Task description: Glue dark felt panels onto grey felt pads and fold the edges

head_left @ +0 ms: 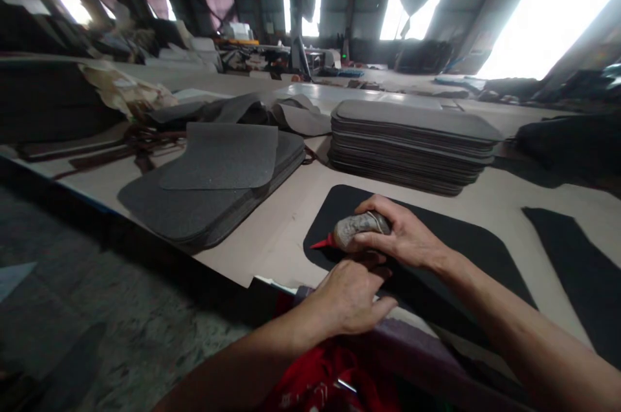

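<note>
My right hand is closed around a worn grey bottle with a red pointed nozzle, its tip aimed left just above a black rounded mat lying flat on the table. My left hand rests on the near edge of that black mat, fingers curled and pressed down, just below the bottle. Whether the left fingers hold anything is hidden.
A tall stack of grey mats stands behind the black mat. A lower pile of dark grey shaped mats lies to the left. Another black piece lies at right. The table edge drops to a speckled floor at left.
</note>
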`<state>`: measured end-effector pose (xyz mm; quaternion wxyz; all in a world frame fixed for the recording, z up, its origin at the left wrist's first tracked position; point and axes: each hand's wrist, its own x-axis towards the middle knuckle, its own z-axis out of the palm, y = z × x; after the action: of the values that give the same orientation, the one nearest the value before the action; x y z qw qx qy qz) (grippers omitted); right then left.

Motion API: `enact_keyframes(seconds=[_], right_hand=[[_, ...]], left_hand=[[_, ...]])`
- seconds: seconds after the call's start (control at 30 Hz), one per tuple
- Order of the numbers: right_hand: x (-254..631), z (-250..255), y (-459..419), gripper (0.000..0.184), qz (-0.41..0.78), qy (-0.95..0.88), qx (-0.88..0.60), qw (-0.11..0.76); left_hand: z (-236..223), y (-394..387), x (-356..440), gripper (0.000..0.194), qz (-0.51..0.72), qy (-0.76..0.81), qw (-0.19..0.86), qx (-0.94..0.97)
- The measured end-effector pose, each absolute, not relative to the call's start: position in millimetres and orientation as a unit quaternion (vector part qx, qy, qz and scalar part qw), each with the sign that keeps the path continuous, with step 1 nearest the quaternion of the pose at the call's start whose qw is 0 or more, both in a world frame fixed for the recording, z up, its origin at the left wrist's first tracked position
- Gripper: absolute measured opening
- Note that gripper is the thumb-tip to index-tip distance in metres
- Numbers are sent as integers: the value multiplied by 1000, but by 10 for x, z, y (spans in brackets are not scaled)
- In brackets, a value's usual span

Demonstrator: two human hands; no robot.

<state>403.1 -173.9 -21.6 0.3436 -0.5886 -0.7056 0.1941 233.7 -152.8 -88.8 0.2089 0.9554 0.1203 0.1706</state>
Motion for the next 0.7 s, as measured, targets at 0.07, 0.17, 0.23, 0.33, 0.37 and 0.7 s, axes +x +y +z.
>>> enact_keyframes(seconds=[0.07,0.17,0.23,0.33,0.37,0.7], right_hand=[[4035,-182,-1706,28,162,-737,-569,325],[4033,-122,-1660,25,114,-777,-544,296],[4029,-86,-1631,23,86,-790,-538,280],[4032,-55,-1576,21,55,-798,-540,261],[4038,-51,-1553,21,48,-801,-540,255],[4254,-10,-1292,22,-41,-781,-586,214]], left_hand=[[-883,-1527,2340,36,180,120,208,954],[-879,-1526,2342,35,195,118,199,953],[-876,-1525,2343,36,194,118,190,955],[-872,-1527,2343,39,178,122,186,959],[-872,-1529,2343,38,173,125,185,959],[-895,-1545,2336,42,159,133,212,955]])
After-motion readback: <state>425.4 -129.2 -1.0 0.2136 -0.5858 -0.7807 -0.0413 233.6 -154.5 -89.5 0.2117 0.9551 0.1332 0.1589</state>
